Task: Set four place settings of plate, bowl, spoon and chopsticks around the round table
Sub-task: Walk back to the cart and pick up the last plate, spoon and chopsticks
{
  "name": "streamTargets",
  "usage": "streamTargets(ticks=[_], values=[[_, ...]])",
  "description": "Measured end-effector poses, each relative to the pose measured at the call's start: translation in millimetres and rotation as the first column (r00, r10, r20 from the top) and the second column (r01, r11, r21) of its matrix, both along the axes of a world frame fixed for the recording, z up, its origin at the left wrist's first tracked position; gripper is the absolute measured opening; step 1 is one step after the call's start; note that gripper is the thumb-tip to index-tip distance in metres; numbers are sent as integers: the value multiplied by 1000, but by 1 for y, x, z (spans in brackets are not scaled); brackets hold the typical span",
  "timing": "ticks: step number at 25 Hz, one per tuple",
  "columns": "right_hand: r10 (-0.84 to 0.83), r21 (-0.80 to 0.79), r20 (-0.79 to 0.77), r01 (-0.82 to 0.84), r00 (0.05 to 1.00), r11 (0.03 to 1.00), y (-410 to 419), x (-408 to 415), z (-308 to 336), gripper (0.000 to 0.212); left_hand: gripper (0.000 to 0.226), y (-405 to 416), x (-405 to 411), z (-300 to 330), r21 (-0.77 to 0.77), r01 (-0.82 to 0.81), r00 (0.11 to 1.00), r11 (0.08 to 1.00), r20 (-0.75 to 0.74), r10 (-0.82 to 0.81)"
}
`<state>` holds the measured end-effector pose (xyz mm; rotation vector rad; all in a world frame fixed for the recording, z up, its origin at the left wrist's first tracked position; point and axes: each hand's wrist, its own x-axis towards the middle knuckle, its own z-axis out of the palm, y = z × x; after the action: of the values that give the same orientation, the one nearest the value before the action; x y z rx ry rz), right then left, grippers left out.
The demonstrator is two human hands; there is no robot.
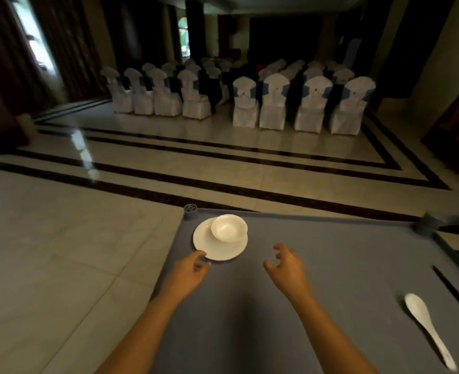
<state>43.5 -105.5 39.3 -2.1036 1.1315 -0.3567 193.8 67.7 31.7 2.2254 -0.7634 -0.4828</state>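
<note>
A white plate (217, 248) lies near the far left corner of a grey flat surface (330, 265), with a white bowl (228, 228) resting on its far side. My left hand (193, 271) is at the plate's near left rim, fingertips touching or almost touching it, holding nothing. My right hand (286, 265) hovers to the right of the plate, fingers curled and apart, empty. A white spoon (428, 327) lies at the right, with dark chopsticks (455, 292) beside it along the right edge.
The grey surface has raised round corner posts (190, 210) (428, 224) and a rim on the right. Polished tile floor with dark stripes lies beyond and to the left. Rows of white-covered chairs (271, 103) stand far back.
</note>
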Motion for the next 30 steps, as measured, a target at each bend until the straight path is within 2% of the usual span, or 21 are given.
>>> streamTargets(ticks=[5,10,13,16,18,21,30], values=[[133,104,-63,-126,989,987,-74,68,-25,62,39,-50,52,-7,71,-189,979,979,-66,193],[185,261,-109,-152,977,953,-98,106,-58,68,39,-79,94,-46,212,-266,948,940,-119,295],[208,334,-127,-155,970,930,-97,118,-73,55,43,-92,102,-60,192,-402,850,895,-285,443],[167,411,-97,-113,981,905,-95,131,-82,34,36,-93,110,-72,109,-549,742,829,-393,543],[126,426,-66,-86,990,901,-89,137,-87,27,29,-86,110,-79,84,-570,700,818,-472,536],[42,416,-46,-19,998,909,-79,142,-91,23,13,-78,109,-79,40,-550,689,834,-542,481],[-114,473,47,78,992,878,-69,123,-87,23,14,-78,94,-79,-60,-530,660,846,-656,367]])
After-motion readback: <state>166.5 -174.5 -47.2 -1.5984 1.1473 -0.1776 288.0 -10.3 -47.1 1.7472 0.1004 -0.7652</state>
